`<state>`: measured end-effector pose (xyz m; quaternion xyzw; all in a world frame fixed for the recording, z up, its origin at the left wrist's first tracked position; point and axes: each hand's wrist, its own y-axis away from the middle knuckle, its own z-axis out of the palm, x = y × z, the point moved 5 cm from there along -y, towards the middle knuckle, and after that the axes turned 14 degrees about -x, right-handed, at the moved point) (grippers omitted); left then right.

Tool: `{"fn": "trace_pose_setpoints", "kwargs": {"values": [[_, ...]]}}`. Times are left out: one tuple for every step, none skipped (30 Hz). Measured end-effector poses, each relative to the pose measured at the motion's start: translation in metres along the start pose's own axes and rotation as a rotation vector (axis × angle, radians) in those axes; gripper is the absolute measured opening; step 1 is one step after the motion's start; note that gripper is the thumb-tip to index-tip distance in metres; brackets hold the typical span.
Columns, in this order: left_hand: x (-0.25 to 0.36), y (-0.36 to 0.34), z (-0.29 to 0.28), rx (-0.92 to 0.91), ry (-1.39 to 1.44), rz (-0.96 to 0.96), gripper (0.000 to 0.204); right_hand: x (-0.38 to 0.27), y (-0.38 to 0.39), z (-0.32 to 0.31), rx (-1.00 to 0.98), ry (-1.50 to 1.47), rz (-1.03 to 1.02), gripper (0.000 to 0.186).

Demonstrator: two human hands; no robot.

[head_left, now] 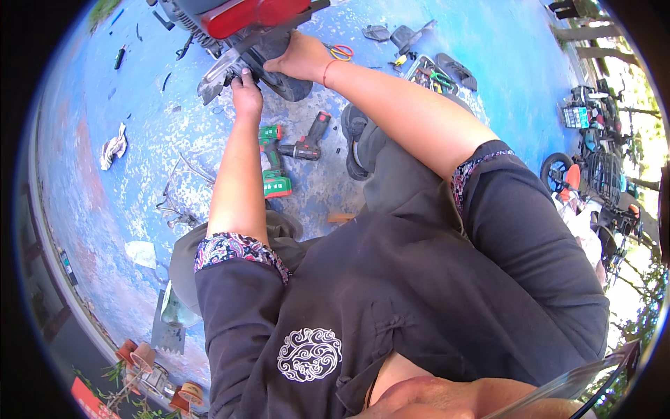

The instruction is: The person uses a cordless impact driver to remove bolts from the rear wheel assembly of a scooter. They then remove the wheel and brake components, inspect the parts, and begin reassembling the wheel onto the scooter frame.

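Note:
At the top is the rear of a motorbike with a red tail light (255, 15). Below the light hang a dark mudguard (294, 88) and a silvery, bracket-like part (218, 75). My right hand (301, 57) grips the mudguard's upper side, thumb in front and the other fingers partly hidden behind. My left hand (247, 96) is closed at a small dark piece beside the silvery part. Its thumb points up, and what its fingers hold is hidden. Below the hands, a green and red cordless power tool (273, 159) and a black and red cordless drill (307, 140) lie on the floor.
Scissors with red and yellow handles (341, 52), a tool tray (431, 75) and dark plastic parts (405, 36) lie to the right. On the left are a crumpled rag (114, 146) and loose wires (183, 171). Parked motorbikes (593, 160) stand far right; plant pots (143, 357) at lower left.

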<state>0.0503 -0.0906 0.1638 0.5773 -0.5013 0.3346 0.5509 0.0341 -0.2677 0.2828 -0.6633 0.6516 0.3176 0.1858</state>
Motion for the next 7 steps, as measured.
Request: {"fn": "trace_pose_setpoints", "kwargs": {"values": [[0.012, 0.012, 0.016, -0.035, 0.015, -0.035, 0.054, 0.012, 0.002, -0.005, 0.030, -0.009, 0.037, 0.059], [-0.024, -0.010, -0.026, -0.001, -0.424, 0.246, 0.049, -0.023, 0.000, 0.002, -0.079, -0.069, -0.124, 0.054], [-0.060, -0.015, -0.094, 0.184, -0.903, 0.494, 0.045, -0.076, 0.004, 0.015, -0.217, -0.171, -0.183, 0.051], [-0.062, -0.019, -0.077, 0.085, -0.716, 0.482, 0.050, -0.063, 0.008, 0.010, -0.128, -0.103, -0.146, 0.050], [-0.048, -0.026, -0.023, -0.164, -0.058, 0.245, 0.051, -0.017, 0.006, 0.005, -0.033, -0.118, -0.012, 0.051], [-0.045, -0.015, -0.002, -0.133, 0.592, -0.049, 0.053, -0.012, 0.017, -0.002, -0.009, -0.170, 0.003, 0.057], [-0.050, -0.028, -0.020, -0.266, 0.603, 0.073, 0.067, -0.036, 0.016, -0.005, -0.046, -0.153, -0.072, 0.062]]}}
